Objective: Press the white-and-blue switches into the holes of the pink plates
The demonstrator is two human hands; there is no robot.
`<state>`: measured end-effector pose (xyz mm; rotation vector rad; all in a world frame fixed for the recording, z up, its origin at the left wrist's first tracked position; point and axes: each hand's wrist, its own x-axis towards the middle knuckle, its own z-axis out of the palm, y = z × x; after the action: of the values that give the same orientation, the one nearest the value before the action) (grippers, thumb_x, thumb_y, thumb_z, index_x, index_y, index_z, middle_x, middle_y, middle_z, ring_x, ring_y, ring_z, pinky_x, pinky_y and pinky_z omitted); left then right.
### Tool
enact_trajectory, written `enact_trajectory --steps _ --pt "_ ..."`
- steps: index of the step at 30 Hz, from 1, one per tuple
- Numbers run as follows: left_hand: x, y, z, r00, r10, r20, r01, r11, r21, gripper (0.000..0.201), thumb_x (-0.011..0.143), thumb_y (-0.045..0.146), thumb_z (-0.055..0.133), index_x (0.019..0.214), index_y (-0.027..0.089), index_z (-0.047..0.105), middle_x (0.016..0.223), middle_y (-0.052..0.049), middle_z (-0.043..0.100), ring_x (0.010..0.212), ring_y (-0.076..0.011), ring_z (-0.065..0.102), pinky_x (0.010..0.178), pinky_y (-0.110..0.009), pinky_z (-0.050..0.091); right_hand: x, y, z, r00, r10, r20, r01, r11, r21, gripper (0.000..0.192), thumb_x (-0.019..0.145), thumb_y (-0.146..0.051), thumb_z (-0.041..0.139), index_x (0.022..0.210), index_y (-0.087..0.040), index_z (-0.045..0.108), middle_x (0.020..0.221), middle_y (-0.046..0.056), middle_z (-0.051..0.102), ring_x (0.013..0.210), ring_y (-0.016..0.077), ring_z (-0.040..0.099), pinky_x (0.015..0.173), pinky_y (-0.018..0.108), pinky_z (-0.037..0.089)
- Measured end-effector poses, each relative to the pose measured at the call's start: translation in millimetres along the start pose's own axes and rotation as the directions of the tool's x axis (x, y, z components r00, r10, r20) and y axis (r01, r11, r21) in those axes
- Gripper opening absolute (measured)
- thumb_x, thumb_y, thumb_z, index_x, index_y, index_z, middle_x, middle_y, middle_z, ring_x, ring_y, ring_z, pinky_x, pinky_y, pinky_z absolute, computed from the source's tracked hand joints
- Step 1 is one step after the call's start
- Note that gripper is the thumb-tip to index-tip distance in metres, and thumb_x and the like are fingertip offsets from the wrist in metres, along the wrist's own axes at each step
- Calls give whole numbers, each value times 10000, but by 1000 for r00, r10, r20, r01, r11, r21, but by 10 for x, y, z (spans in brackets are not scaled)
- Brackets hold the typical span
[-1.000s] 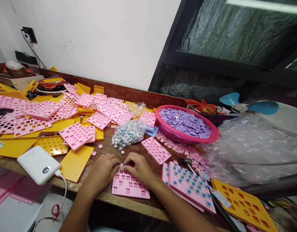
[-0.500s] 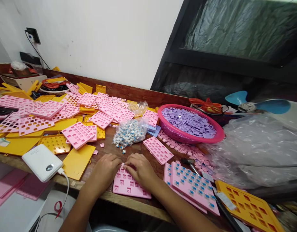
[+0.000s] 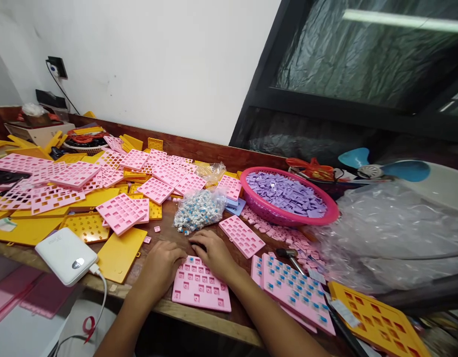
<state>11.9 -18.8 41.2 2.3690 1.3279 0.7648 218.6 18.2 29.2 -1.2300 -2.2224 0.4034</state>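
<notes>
White, smooth plastic meets us first: a rounded power bank (image 3: 65,257) juts over the left part of the tabletop's (image 3: 221,325) front edge, with thin pink grids (image 3: 75,174) heaped behind it and a flat yellow panel (image 3: 121,255) just beside. Next comes our left hand (image 3: 163,262), fingers curled at the far left corner of the pink plate (image 3: 202,283), which lies flat near the middle of the front edge; whether those fingertips pinch anything, we cannot tell. One blue-topped piece (image 3: 191,259) sits in the plate's far row, while the nearer square sockets show bare. To work well here, we judge that the left hand should brace its corner so the plate cannot skid, and that each small piece should be lined up with its socket and pressed straight down, never tilted. Behind the plate slumps a crinkled clear bag (image 3: 199,210), crammed with blue-and-white bits. Our right hand (image 3: 213,253) arches over the far right corner, fingers bent toward the bag; we cannot tell whether they hold anything. Farther right, a pink basin (image 3: 332,213) brims with flat purple tiles (image 3: 288,193) toward the back edge, a studded plate (image 3: 297,289) carries neat blue rows by the front edge, and a glossy yellow frame (image 3: 377,313) with square holes lies beyond it.
</notes>
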Motion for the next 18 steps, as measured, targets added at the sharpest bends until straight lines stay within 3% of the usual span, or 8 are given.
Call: enact_trajectory --steps 4,9,14,18 --pt "-20 -23 31 1000 -4 -23 4 1000 -23 226 956 107 548 913 205 747 941 -48 747 939 -230 647 863 -377 466 -8 92 -40 995 91 -39 -90 996 21 79 891 -137 685 886 -187 747 921 54 732 883 208 661 804 325 503" --pt "-26 -19 42 999 -19 -39 18 1000 -11 199 971 160 542 918 208 728 981 -50 734 974 -236 630 887 -380 460 -109 -17 -215 999 45 -22 -42 991 127 208 961 -194 610 1137 -208 720 1132 72 749 1025 224 680 912 348 504" --pt "-30 26 5 996 -91 4 91 995 -37 183 957 172 570 891 224 733 914 -28 705 929 -214 636 820 -328 461 -229 -133 -245 996 -20 82 12 995 98 239 1008 -205 517 1055 -215 751 1000 62 756 928 209 680 849 324 502" --pt "-28 48 -21 992 -127 9 127 990 -53 176 960 200 573 895 232 733 932 -28 700 940 -212 640 820 -319 457 -249 -110 -207 994 -36 104 35 999 7 224 974 -188 557 1085 -214 750 1000 77 759 916 226 667 835 347 490"
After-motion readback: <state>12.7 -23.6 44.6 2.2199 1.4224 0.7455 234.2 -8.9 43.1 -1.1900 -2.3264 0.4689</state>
